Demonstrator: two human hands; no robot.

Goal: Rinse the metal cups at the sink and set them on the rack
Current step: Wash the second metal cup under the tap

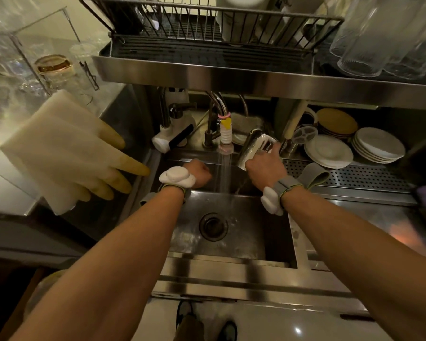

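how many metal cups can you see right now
1. The metal cup is tilted in the right hand, just right of the running faucet stream above the sink. The left hand holds none. Others may be hidden on the rack.

I see open room in the sink basin (231,242) around the drain (213,226). Overhead, the steel shelf edge (231,80) under the rack (207,25) closes off the way up. The tap nozzle (226,139) and its stream split the middle. Rubber gloves (67,153) overhang the left rim; stacked plates (376,146) crowd the back right of the surface
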